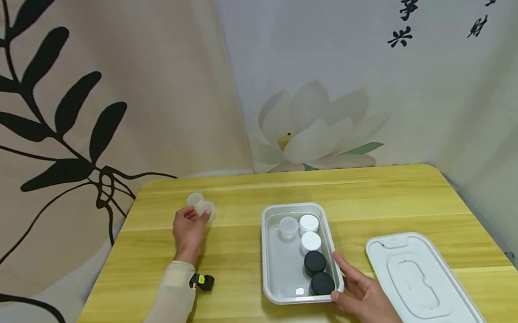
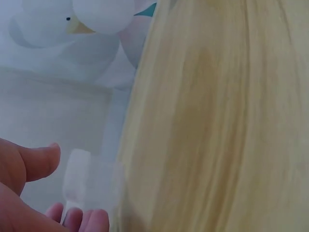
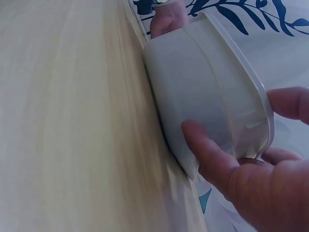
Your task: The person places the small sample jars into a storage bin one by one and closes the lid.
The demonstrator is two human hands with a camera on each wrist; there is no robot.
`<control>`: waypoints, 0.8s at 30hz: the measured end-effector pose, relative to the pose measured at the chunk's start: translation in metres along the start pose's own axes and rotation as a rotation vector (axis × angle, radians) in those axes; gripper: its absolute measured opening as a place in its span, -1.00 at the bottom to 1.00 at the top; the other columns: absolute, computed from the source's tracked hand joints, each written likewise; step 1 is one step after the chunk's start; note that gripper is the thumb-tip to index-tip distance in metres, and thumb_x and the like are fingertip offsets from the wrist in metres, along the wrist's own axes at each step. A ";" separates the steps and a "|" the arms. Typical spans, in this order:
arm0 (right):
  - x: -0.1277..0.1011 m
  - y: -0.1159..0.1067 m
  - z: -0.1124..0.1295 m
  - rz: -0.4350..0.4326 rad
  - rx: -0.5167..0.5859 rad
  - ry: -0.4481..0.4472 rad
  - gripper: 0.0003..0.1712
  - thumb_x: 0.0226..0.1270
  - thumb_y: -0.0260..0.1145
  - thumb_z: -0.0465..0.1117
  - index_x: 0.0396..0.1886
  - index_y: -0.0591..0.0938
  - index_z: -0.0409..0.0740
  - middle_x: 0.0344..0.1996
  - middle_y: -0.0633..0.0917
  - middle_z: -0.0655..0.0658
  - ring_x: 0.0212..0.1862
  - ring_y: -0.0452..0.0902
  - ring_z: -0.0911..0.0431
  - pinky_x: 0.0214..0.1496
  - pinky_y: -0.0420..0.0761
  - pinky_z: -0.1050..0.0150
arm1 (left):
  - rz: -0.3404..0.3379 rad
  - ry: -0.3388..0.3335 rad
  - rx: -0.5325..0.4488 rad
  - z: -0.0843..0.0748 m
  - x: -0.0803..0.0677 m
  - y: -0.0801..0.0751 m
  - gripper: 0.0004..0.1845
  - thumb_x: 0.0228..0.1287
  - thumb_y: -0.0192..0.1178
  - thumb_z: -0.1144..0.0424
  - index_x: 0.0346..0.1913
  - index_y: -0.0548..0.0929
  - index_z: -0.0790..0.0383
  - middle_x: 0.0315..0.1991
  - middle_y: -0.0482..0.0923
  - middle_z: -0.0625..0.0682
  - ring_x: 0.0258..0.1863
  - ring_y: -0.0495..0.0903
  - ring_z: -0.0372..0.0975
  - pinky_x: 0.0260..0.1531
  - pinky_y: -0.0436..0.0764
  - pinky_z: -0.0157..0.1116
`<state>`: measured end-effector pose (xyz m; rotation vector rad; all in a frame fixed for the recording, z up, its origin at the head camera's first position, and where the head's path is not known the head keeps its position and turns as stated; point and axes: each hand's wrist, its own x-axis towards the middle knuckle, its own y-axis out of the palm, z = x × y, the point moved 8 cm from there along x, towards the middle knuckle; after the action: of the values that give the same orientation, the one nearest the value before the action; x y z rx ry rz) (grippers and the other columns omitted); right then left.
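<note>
My left hand (image 1: 190, 234) is at the back left of the table, beside two small translucent jars (image 1: 195, 199). In the left wrist view, its fingertips are right at a translucent jar with a whitish rim (image 2: 77, 176), while the thumb stands a little apart from it. My right hand (image 1: 363, 297) grips the front right corner of a white rectangular box (image 1: 269, 264), its fingers spread along the side wall and rim. Inside the box, a translucent jar (image 1: 288, 228) stands left of two white-lidded jars (image 1: 309, 223); two black-lidded jars (image 1: 314, 262) stand nearer me.
A white rectangular lid (image 1: 420, 276) lies on the wooden table (image 1: 234, 288), right of the box and close to my right hand. Behind the table hangs a printed curtain (image 1: 177, 86) with leaves, a flower and black characters.
</note>
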<state>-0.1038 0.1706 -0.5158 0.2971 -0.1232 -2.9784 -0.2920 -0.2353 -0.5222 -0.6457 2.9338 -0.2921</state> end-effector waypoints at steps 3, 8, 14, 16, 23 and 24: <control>0.000 -0.001 -0.001 -0.012 -0.010 0.004 -0.04 0.34 0.45 -0.37 0.68 0.27 -0.06 0.68 0.16 -0.13 0.45 0.35 0.35 0.16 0.71 0.32 | 0.017 -0.016 -0.009 0.004 0.001 0.004 -0.35 0.42 0.39 0.27 0.41 0.35 0.43 0.33 0.41 0.32 0.30 0.45 0.07 0.32 0.52 -0.07; 0.000 -0.002 -0.001 -0.017 -0.032 -0.001 -0.06 0.35 0.46 -0.35 0.67 0.28 -0.04 0.68 0.17 -0.13 0.54 0.22 0.16 0.18 0.68 0.36 | 0.024 -0.017 -0.003 0.007 0.003 0.010 -0.33 0.38 0.41 0.30 0.41 0.34 0.45 0.31 0.46 0.35 0.29 0.49 0.08 0.30 0.56 -0.04; 0.000 0.001 0.000 0.018 -0.009 -0.020 -0.05 0.37 0.44 -0.37 0.69 0.24 -0.08 0.68 0.14 -0.16 0.45 0.31 0.40 0.18 0.69 0.35 | 0.014 -0.019 0.005 0.009 0.004 0.012 -0.35 0.36 0.42 0.33 0.39 0.37 0.44 0.29 0.50 0.34 0.27 0.52 0.06 0.21 0.59 -0.18; 0.000 0.001 0.000 0.017 -0.006 -0.024 -0.05 0.37 0.44 -0.37 0.69 0.25 -0.08 0.68 0.14 -0.16 0.43 0.33 0.42 0.18 0.69 0.36 | 0.015 -0.019 0.007 0.009 0.004 0.013 -0.36 0.37 0.41 0.33 0.39 0.37 0.44 0.29 0.51 0.34 0.27 0.53 0.05 0.11 0.60 -0.33; -0.001 0.000 0.001 -0.009 -0.020 -0.020 -0.07 0.36 0.45 -0.36 0.67 0.28 -0.06 0.67 0.17 -0.20 0.59 0.16 -0.12 0.15 0.72 0.31 | 0.035 -0.017 -0.037 0.009 -0.001 0.017 -0.37 0.42 0.36 0.35 0.41 0.34 0.47 0.32 0.48 0.37 0.30 0.52 0.06 -0.16 0.52 -0.65; -0.001 0.000 0.001 -0.007 -0.016 -0.017 -0.06 0.36 0.45 -0.36 0.67 0.28 -0.06 0.67 0.16 -0.20 0.58 0.17 -0.09 0.15 0.72 0.30 | 0.042 -0.014 -0.042 0.007 -0.004 0.017 -0.37 0.43 0.35 0.35 0.42 0.33 0.47 0.34 0.47 0.37 0.31 0.51 0.07 -0.07 0.56 -0.59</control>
<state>-0.1028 0.1712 -0.5149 0.2705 -0.1007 -2.9880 -0.2947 -0.2195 -0.5324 -0.5878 2.9434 -0.2213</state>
